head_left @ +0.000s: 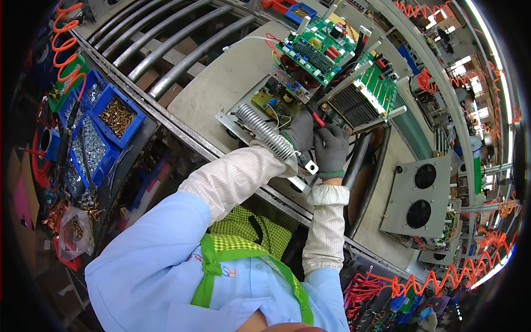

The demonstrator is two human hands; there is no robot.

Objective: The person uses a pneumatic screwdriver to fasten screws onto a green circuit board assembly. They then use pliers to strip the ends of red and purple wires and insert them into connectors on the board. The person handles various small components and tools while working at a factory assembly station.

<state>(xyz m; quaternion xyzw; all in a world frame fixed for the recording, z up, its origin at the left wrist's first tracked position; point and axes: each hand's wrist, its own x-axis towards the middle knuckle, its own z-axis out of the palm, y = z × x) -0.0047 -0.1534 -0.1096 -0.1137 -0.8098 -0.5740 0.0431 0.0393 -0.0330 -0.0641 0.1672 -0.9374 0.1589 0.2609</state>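
Both my hands wear grey gloves and work inside an electronic assembly on a metal base plate [224, 117]. My left hand [299, 130] reaches past a large silver coil [265, 130], its fingers closed on something hidden. Beside it, my right hand [331, 148] has curled fingers close together; what they grip is hidden. A black cable with a red sleeve [318, 118] ends just above the right fingertips. Next to the hands are a yellowish circuit board [275, 102], a green circuit board [318, 52] and a black finned heat sink [351, 105].
Blue bins with brass screws [116, 114] and silver fasteners [88, 146] stand at the left. Metal rollers [182, 55] lie at the far left. A grey panel with two black fans [416, 196] is at the right. Orange coiled hoses [66, 41] hang at the sides.
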